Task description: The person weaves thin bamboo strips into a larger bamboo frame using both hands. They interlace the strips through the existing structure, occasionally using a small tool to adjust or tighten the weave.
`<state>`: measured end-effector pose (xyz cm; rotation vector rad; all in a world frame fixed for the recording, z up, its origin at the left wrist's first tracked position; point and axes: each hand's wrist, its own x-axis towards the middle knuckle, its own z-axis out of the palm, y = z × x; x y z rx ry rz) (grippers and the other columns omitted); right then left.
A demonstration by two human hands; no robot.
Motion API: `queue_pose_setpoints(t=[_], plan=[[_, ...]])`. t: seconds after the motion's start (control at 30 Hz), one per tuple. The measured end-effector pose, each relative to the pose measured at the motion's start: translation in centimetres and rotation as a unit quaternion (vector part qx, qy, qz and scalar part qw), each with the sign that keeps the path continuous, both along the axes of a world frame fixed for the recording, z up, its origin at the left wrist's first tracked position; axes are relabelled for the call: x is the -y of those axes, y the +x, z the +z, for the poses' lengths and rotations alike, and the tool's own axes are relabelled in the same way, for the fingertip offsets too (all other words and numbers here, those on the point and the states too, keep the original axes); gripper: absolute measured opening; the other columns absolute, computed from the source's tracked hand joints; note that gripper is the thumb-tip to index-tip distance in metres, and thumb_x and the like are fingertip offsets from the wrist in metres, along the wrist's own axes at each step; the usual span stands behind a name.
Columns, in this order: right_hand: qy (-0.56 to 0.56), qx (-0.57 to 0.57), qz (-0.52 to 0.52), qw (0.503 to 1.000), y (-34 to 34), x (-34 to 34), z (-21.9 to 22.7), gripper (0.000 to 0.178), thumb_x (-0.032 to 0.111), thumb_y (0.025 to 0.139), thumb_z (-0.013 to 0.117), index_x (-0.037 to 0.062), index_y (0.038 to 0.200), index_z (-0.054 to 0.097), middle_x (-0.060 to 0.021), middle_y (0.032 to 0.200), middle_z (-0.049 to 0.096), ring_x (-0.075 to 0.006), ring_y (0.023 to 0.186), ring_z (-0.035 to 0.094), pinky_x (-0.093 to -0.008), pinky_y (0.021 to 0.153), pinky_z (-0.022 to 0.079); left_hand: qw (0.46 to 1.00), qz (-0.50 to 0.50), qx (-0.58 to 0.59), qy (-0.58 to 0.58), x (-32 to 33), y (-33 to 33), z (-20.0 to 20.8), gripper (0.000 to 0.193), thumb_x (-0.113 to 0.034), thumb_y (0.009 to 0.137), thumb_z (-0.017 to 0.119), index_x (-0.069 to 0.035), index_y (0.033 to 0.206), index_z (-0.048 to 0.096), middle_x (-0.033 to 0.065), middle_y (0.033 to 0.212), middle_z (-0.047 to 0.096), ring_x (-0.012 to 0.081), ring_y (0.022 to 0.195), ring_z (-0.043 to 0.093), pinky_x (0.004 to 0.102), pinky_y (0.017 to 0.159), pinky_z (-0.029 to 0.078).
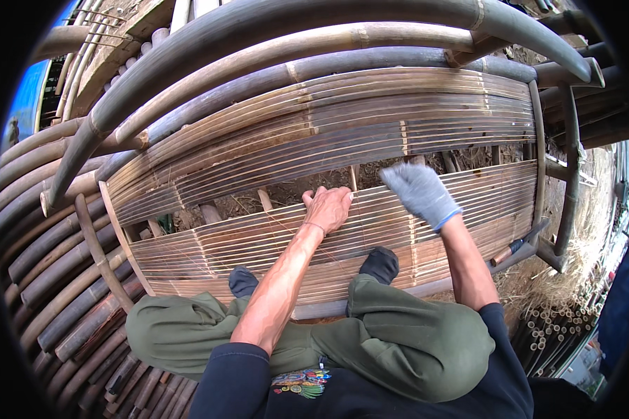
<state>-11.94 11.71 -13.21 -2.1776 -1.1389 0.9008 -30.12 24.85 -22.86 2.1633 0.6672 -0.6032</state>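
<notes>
At the far left we see a blue sheet (pixel 29 105) near the rim, and below it a stack of dark and tan poles (pixel 56 258). Next comes a slim end rail (pixel 124 234), which bounds two slatted bamboo panels on their left side. The far panel (pixel 258 133) bows across the upper part of our view, with thick round poles (pixel 293 40) beyond it; the near panel (pixel 370 227) lies in front of us, just under our hands. Between them, short crosspieces (pixel 265 200) show over bare soil (pixel 297 187).

Our green trousers (pixel 182 335) spread below, legs bent outward, and a dark sock (pixel 242 281) covers our left foot at the near panel. Our bare left hand (pixel 327 209) rests at the far edge of the near panel, fingers curled down and close together; we cannot tell whether they pinch a slat. Another dark sock (pixel 379 265) shows on our right foot, between our two forearms.

Farther right, our right hand (pixel 419 194), in a grey glove, is bent and blurred above the near panel's far edge. We cannot tell whether its fingers are closed on anything. Beyond it stand a right end rail (pixel 539 153), then pale straw (pixel 580 241) and a bundle of cut poles (pixel 555 328), their hollow ends toward us.
</notes>
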Motion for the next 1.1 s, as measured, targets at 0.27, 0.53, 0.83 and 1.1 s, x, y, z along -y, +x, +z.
queue_pose_setpoints(t=[0.27,0.53,0.83,1.1], plan=[[0.041,0.076,0.159,0.984,-12.1,2.8,-6.4,0.022,0.016,0.086,0.057,0.0055,0.105,0.06,-0.0154,0.081,0.061,-0.0357,0.075,0.062,-0.0478,0.062,0.048,0.997,0.022,0.062,0.026,0.5,-0.9,-1.2,0.027,-0.033,0.099,0.049,-0.017,0.106,0.069,0.0057,0.101,0.071,0.0303,0.099,0.056,0.055,0.094,0.029],[0.03,0.031,0.134,0.99,-8.0,9.6,-8.1,0.018,0.017,0.089,0.055,0.0054,0.102,0.06,-0.0165,0.083,0.06,-0.0379,0.075,0.06,-0.0498,0.066,0.047,0.997,0.035,0.06,0.038,0.6,-1.0,-0.9,0.027,-0.034,0.098,0.051,-0.02,0.11,0.071,0.0043,0.104,0.072,0.0283,0.101,0.056,0.0506,0.097,0.028],[-0.146,-0.211,-0.071,0.964,-7.0,23.6,-2.6,0.03,0.026,0.098,0.051,0.0012,0.099,0.069,-0.0173,0.093,0.07,-0.0324,0.089,0.068,-0.0373,0.079,0.052,0.928,-0.31,-0.173,0.114,-7.1,9.2,9.3,0.031,-0.027,0.089,0.059,-0.006,0.105,0.074,0.0197,0.106,0.071,0.0342,0.099,0.069,0.0412,0.09,0.055],[-0.49,-0.163,-0.304,0.801,-4.5,37.7,7.2,0.054,0.025,0.09,0.061,-0.0008,0.134,0.046,-0.0208,0.101,0.07,-0.0336,0.099,0.068,-0.0415,0.091,0.051,0.703,-0.167,0.496,0.481,-14.2,22.4,19.4,0.048,-0.033,0.09,0.068,-0.01,0.13,0.057,0.0111,0.126,0.057,0.0298,0.119,0.055,0.0451,0.098,0.046]])
